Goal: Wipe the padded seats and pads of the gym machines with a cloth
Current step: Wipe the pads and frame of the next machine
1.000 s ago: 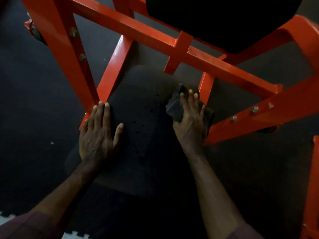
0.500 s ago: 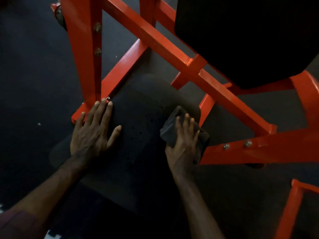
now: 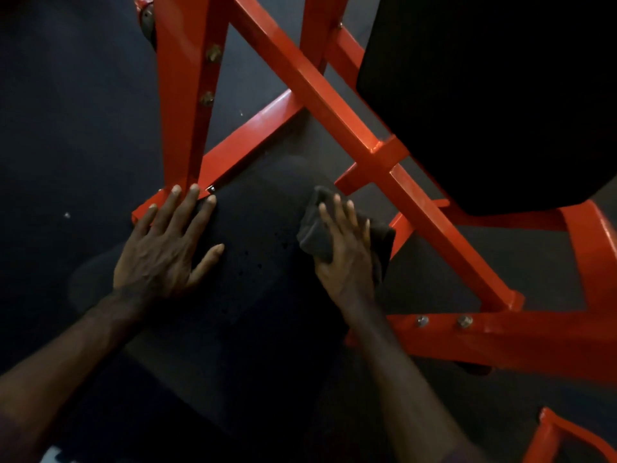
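Note:
A black padded seat (image 3: 257, 262) fills the middle of the view, speckled with small marks. My left hand (image 3: 167, 248) lies flat on the seat's left side, fingers spread and straight, fingertips reaching the orange frame. My right hand (image 3: 347, 248) presses a dark grey cloth (image 3: 317, 235) onto the seat's right edge, fingers laid over it and the thumb tucked under the cloth's near fold. A second, larger black pad (image 3: 484, 95) hangs above at the upper right.
The orange steel frame (image 3: 334, 95) crosses diagonally behind the seat, with an upright post (image 3: 187, 95) at the left and a bolted bar (image 3: 500, 335) at the right. Another orange piece (image 3: 561, 439) shows at the bottom right. Dark rubber flooring (image 3: 66, 128) surrounds the machine.
My right hand has slid the cloth back toward me along the seat's right edge. The view has shifted, bringing the upper pad further into frame. My left hand stays flat on the seat.

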